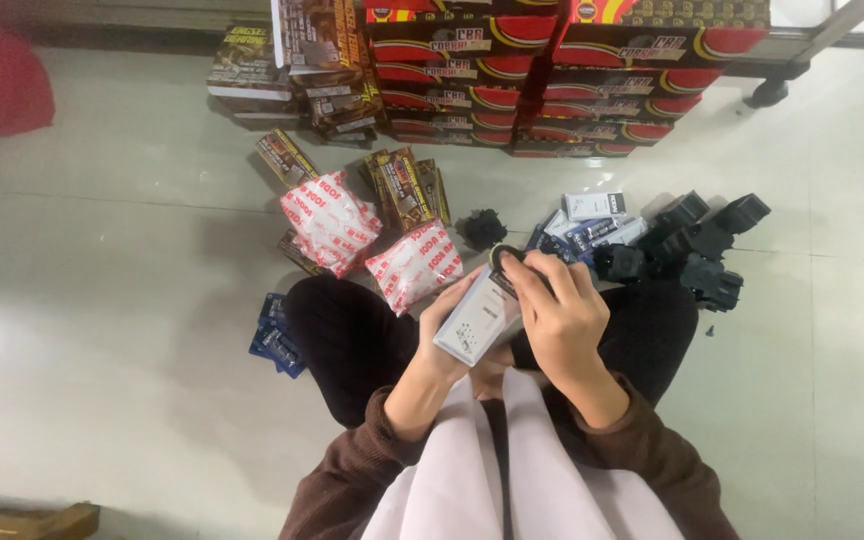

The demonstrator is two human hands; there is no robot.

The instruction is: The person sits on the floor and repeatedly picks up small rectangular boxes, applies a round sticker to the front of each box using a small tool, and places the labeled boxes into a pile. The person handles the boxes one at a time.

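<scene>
The person sits on the floor (102,330) with knees bent, and both hands are together in front of the body, above the lap. The left hand (442,320) is closed around a small white box (477,325) and holds it from below and from the side, tilted. The right hand (557,310) is on the upper end of this box, where a dark round part (504,258) shows; the fingers (532,275) press on that part, but I cannot tell if they grip it or only touch it.

Just in front of the knees lie two red and white plastic packets (372,245), near each other. Behind them are several brown cartons (397,185), some standing, some fallen. To the right of the hands there is a pile of black plastic parts (697,250) and beside it some small white and blue boxes (592,225). A few blue packets (274,340) lie at the left knee. At the far side stands a stack of red and yellow boxes (572,90)
</scene>
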